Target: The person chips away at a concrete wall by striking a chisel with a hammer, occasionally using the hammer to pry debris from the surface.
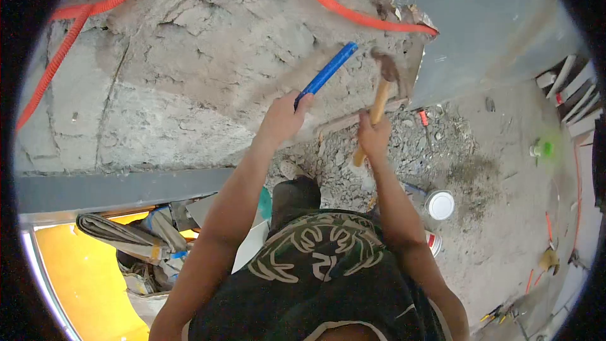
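Observation:
My left hand [282, 118] is closed around the lower end of a long blue chisel [329, 71], which slants up to the right across the rough wall. In my right hand [374, 136] is a hammer with a wooden handle [381, 100] and a dark, rusty-looking metal head [386, 65]. The hammer head is just right of the chisel's upper end, with a small gap showing between them. Behind both tools lies the chipped grey wall surface [208, 69], pitted and broken in many places.
Orange corrugated conduit [341, 14] crosses the wall's upper part on both sides. Broken rubble [334, 164] covers the floor below. A white-lidded bucket [440, 205] stands right of me. Rolled material [117, 237] lies at lower left; loose tools [499, 316] lie at lower right.

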A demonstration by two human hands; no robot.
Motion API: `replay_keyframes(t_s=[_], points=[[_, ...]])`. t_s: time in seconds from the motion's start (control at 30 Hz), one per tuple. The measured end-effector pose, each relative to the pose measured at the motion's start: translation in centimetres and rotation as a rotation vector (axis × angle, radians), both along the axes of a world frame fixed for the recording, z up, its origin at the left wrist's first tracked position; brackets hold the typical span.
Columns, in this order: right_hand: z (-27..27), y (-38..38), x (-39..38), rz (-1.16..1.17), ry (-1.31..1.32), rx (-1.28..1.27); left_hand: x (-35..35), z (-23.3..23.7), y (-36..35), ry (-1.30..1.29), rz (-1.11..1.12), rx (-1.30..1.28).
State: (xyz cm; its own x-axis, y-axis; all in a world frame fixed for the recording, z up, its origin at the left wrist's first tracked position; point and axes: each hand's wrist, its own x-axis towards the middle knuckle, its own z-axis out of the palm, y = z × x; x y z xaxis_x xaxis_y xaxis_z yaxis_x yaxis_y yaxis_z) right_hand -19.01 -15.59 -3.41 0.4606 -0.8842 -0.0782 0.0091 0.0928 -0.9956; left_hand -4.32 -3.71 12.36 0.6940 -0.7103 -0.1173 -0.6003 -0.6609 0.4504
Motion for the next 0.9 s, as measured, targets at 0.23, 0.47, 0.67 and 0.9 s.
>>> replay_keyframes(t_s=[0.23,0.47,0.67,0.9], points=[[10.7,-3.5,-6.3,-0.125,-0.691,-0.157,0.6,-0.4,0.5,-0.049,0.006,0.032],[-3.9,0.8,3.1,-0.008,-0.275,-0.385,0.8,0.5,0.5,-0.025,-0.015,0.052],[1.7,-1.1,-2.1,0.016,0.010,-0.056,0.9,0.4,0.3,0.006,-0.019,0.076],[10.0,-1.5,-5.1,-0.059,-1.282,-0.052,1.2,0.8,0.1,0.018,0.004,0.092]])
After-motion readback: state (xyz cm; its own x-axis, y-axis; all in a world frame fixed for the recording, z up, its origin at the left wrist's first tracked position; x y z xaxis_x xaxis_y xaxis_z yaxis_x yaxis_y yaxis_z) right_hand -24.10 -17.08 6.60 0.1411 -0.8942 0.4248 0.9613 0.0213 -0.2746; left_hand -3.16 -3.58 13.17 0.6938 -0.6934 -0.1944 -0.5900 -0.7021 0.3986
